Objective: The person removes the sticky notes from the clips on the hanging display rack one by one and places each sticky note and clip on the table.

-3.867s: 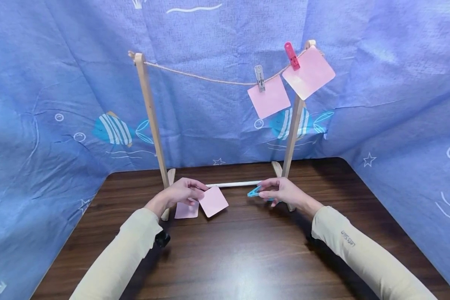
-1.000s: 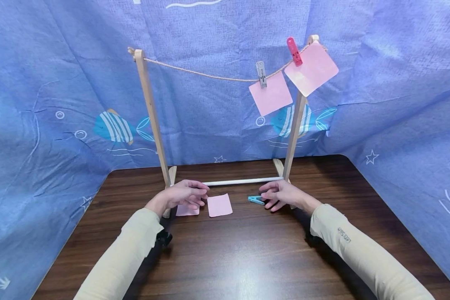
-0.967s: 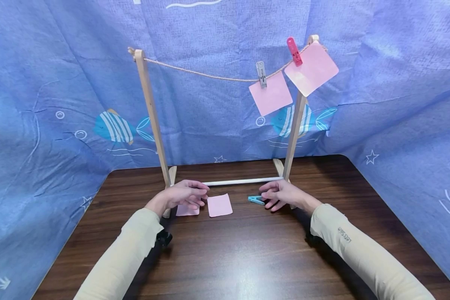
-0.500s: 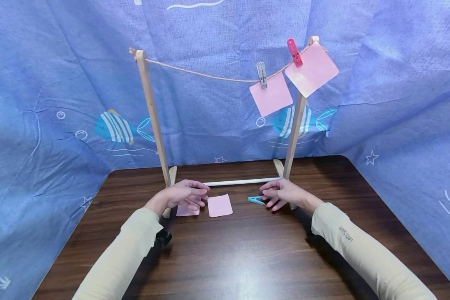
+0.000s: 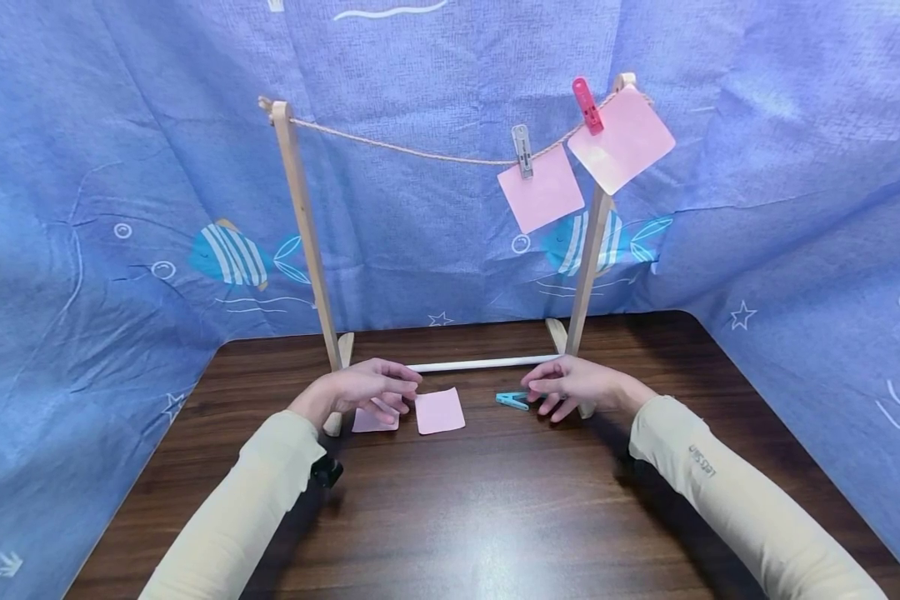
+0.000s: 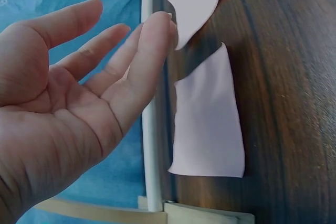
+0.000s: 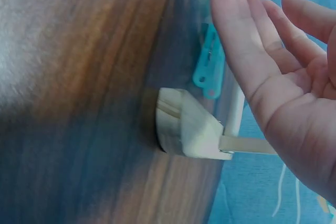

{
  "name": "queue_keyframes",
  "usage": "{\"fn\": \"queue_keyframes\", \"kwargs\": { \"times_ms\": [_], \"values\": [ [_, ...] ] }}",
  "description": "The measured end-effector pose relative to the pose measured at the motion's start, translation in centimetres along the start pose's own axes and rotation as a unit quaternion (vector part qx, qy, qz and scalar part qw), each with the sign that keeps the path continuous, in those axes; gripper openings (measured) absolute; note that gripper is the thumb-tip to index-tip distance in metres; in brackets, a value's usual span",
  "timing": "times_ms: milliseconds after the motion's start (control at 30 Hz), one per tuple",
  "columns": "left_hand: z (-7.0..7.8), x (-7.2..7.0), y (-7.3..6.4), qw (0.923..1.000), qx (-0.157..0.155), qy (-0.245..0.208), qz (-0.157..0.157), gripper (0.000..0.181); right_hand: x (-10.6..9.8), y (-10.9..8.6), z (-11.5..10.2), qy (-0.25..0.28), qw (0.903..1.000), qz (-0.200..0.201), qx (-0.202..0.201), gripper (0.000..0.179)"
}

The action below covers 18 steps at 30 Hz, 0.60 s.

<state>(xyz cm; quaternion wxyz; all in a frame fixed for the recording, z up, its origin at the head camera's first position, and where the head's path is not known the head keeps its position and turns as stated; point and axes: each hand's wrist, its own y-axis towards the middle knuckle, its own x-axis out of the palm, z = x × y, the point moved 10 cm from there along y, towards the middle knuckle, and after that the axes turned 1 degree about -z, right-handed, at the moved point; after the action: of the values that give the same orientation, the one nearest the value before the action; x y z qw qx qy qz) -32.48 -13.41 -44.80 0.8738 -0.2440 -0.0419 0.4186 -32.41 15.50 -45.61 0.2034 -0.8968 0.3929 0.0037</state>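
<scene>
My left hand (image 5: 363, 390) hovers with loosely bent fingers and nothing in them, above a pink square of paper (image 5: 375, 419) that it partly covers. To its right a second pink square (image 5: 440, 411) lies flat on the table. In the left wrist view the palm (image 6: 68, 114) faces the camera, with both squares beyond the fingers. My right hand (image 5: 573, 385) hangs loose and holds nothing. Just left of its fingertips lies a light blue clothespin (image 5: 512, 400); the right wrist view shows another blue clothespin (image 7: 209, 66) beneath this hand.
A wooden stand has a left post (image 5: 305, 233), a right post (image 5: 591, 258) and a white bottom bar (image 5: 483, 363). From its sagging string (image 5: 401, 151) hang two pink squares, under a grey clothespin (image 5: 522, 152) and a red clothespin (image 5: 587, 106). Blue cloth (image 5: 435, 250) backs the table.
Since the earliest frame, my left hand has let go of a pink square and my right hand of a blue clothespin; both now lie on the table. Lately the hands barely move.
</scene>
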Motion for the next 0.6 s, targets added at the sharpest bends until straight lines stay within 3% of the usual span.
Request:
{"fn": "queue_keyframes", "kwargs": {
  "times_ms": [167, 367, 600],
  "values": [
    [1.1, 0.2, -0.2, 1.0, 0.007, 0.004, 0.005, 0.053, 0.0, -0.6, -0.4, -0.018, 0.9995, -0.014, 0.019, 0.045],
    [2.8, 1.0, -0.5, 0.9995, 0.029, 0.009, -0.011, 0.06, 0.0, -1.2, -0.9, -0.046, 0.9976, -0.036, 0.038, 0.042],
    [4.7, 1.7, -0.5, 0.9984, 0.052, 0.013, -0.016, 0.057, -0.3, -2.0, -2.6, -0.07, 0.9962, -0.042, 0.03, 0.045]
  ]
}}
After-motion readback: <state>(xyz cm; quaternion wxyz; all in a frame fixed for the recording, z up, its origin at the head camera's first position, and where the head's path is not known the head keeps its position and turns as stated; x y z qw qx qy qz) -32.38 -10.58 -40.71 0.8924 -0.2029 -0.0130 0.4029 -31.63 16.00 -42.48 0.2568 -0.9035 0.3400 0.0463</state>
